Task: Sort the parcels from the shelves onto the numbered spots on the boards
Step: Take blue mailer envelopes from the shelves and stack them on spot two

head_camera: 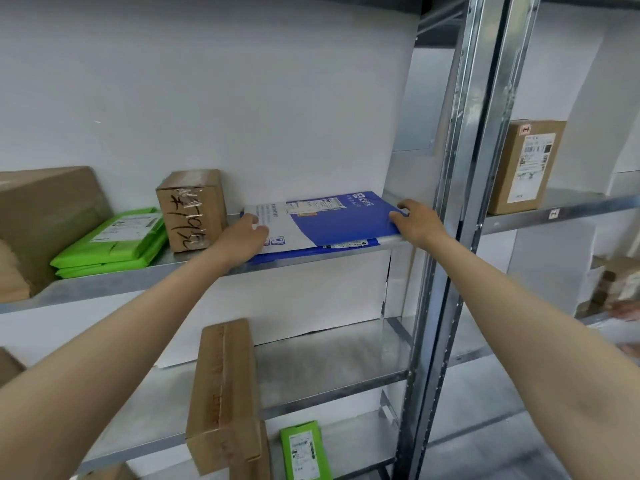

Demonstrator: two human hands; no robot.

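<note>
- Lifting ought to be level and two-handed. The flat blue-and-white cardboard mailer (322, 223) is broad and thin, and in my judgement a one-sided pull would bend it or swing a corner into its neighbours.
- The left hand (247, 235) grips the mailer's left edge, fingers curled over the top face. The right hand (417, 220) grips the right edge, thumb spread along the blue corner.
- Location: the mailer lies flat at the right end of the grey galvanised metal shelf (138, 275), its near edge at the front lip.
- Clearance is tight. A small brown cardboard box with black handwriting (192, 209) stands just beside the left hand, and the steel upright post (450, 202) stands just beside the right. A straight draw towards the body seems safest.
- A second flat blue mailer (346, 244) lies directly beneath. It will probably drag along unless the top one is raised clear first.
- Appearance: the top face is white on the left and deep blue on the right, divided by a curved line. A white shipping label sits near the far edge, its print too small to read. The surface looks smooth, so a firm pinch is advisable.
- No numbered boards are in view.
</note>
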